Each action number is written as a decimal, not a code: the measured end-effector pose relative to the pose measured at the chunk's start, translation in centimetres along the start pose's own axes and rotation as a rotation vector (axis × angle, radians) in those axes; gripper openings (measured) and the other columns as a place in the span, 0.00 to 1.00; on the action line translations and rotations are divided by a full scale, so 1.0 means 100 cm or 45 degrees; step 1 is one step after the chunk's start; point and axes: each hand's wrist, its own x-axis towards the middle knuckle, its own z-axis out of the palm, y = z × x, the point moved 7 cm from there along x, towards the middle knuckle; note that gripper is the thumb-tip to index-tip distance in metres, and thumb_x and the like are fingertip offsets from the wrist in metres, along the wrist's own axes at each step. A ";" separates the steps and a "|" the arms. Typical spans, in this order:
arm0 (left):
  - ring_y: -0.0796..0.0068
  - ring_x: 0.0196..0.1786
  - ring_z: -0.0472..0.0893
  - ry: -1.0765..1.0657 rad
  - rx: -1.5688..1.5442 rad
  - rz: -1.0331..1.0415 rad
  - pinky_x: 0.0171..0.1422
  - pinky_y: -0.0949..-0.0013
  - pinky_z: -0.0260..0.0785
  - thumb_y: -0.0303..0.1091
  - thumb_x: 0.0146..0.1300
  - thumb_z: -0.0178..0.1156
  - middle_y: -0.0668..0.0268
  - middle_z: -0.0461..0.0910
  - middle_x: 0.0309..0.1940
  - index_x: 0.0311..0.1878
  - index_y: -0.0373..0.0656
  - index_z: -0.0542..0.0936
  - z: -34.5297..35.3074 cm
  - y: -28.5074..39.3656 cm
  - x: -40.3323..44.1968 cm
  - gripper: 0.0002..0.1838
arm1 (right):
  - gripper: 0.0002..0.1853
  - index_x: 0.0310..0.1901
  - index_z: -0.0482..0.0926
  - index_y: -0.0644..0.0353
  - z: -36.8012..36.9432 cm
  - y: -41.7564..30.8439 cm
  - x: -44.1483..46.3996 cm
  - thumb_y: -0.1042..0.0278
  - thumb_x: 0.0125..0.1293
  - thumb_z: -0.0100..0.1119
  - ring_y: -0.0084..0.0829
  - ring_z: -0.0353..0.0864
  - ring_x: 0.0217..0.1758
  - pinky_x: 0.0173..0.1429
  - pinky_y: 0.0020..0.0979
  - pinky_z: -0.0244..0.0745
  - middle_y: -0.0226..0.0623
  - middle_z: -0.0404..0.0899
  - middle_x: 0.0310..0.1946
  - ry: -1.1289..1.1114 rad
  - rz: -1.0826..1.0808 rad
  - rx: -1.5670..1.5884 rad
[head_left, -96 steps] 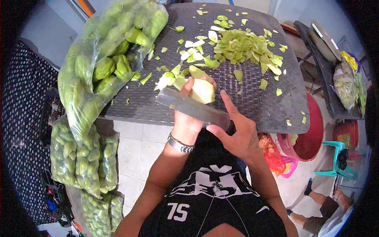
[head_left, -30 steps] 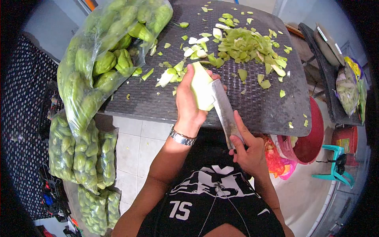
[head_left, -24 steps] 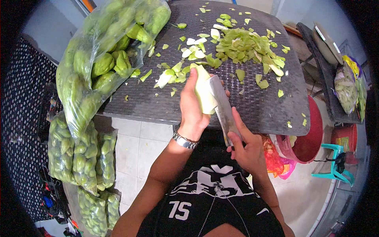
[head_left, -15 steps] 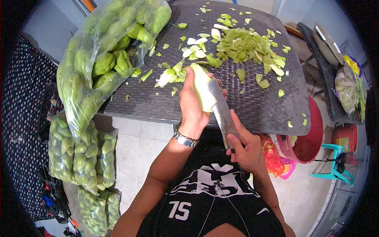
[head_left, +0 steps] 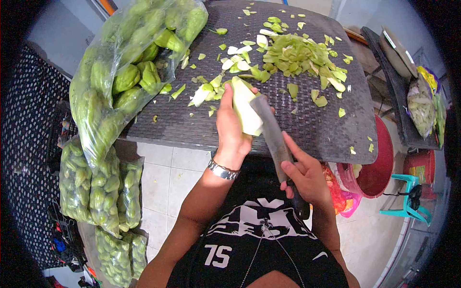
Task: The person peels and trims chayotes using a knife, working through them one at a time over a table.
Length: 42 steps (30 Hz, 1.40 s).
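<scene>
My left hand (head_left: 234, 120) is wrapped round a pale, mostly peeled chayote (head_left: 246, 106), held above the near edge of the dark woven table (head_left: 182, 117). In my right hand (head_left: 305, 173) is a wide-bladed knife (head_left: 271, 134), its handle mostly hidden by my fingers. The blade slants up toward the chayote's right side, its tip end close to the flesh; I cannot tell whether they touch. Just beyond the chayote lie loose green and white peelings (head_left: 204, 92), and a larger heap of peelings (head_left: 297, 55) sits farther back to the right.
A big clear bag of unpeeled chayotes (head_left: 127, 77) covers the table's left side. More filled bags (head_left: 103, 192) stand below it. Right of the table are a red tub (head_left: 379, 163), a turquoise stool (head_left: 406, 201) and a side table (head_left: 408, 125) carrying a bagged vegetable.
My right hand and the knife have shifted right and slightly down, away from the chayote. My left hand has moved slightly left, still holding the chayote.
</scene>
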 end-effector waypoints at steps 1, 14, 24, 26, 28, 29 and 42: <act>0.56 0.45 0.85 -0.015 -0.064 -0.058 0.53 0.50 0.80 0.61 0.81 0.40 0.54 0.84 0.44 0.55 0.39 0.79 -0.001 0.000 -0.001 0.33 | 0.35 0.82 0.59 0.45 -0.004 -0.004 0.000 0.73 0.78 0.56 0.18 0.78 0.26 0.26 0.23 0.75 0.30 0.81 0.31 0.059 -0.056 -0.065; 0.53 0.51 0.83 -0.128 -0.385 -0.074 0.64 0.41 0.73 0.60 0.78 0.47 0.56 0.82 0.48 0.61 0.45 0.78 -0.013 0.005 0.005 0.28 | 0.27 0.76 0.72 0.35 0.012 -0.028 -0.015 0.56 0.77 0.58 0.41 0.78 0.29 0.36 0.42 0.79 0.42 0.71 0.32 0.355 -0.548 -1.305; 0.46 0.54 0.81 -0.015 -0.401 0.067 0.68 0.37 0.71 0.66 0.77 0.46 0.54 0.81 0.48 0.48 0.45 0.76 -0.002 0.012 0.001 0.30 | 0.25 0.74 0.75 0.36 0.014 -0.024 -0.022 0.55 0.78 0.57 0.41 0.74 0.30 0.34 0.42 0.75 0.43 0.68 0.34 0.385 -0.479 -1.258; 0.46 0.54 0.81 -0.041 -0.394 0.084 0.67 0.37 0.71 0.67 0.77 0.45 0.54 0.81 0.48 0.48 0.45 0.76 0.000 0.014 0.001 0.31 | 0.25 0.74 0.75 0.36 0.013 -0.026 -0.025 0.56 0.77 0.57 0.41 0.74 0.29 0.34 0.42 0.75 0.43 0.67 0.34 0.387 -0.485 -1.241; 0.46 0.54 0.81 -0.065 -0.385 0.101 0.67 0.37 0.71 0.67 0.77 0.45 0.55 0.81 0.48 0.48 0.45 0.76 0.002 0.016 0.002 0.31 | 0.24 0.73 0.76 0.36 0.013 -0.026 -0.026 0.56 0.77 0.58 0.40 0.73 0.29 0.34 0.42 0.75 0.43 0.67 0.34 0.385 -0.485 -1.237; 0.46 0.55 0.80 -0.076 -0.379 0.107 0.67 0.37 0.71 0.67 0.77 0.45 0.55 0.81 0.48 0.48 0.45 0.76 0.003 0.016 0.002 0.31 | 0.24 0.73 0.76 0.37 0.013 -0.025 -0.026 0.57 0.77 0.58 0.40 0.73 0.29 0.34 0.42 0.75 0.43 0.67 0.34 0.382 -0.479 -1.241; 0.36 0.63 0.79 -0.002 -0.313 0.112 0.68 0.36 0.71 0.68 0.78 0.43 0.48 0.79 0.61 0.52 0.44 0.75 0.003 0.002 -0.009 0.32 | 0.24 0.73 0.76 0.36 0.013 -0.023 -0.017 0.57 0.77 0.58 0.40 0.75 0.30 0.33 0.42 0.76 0.44 0.68 0.34 0.440 -0.511 -1.239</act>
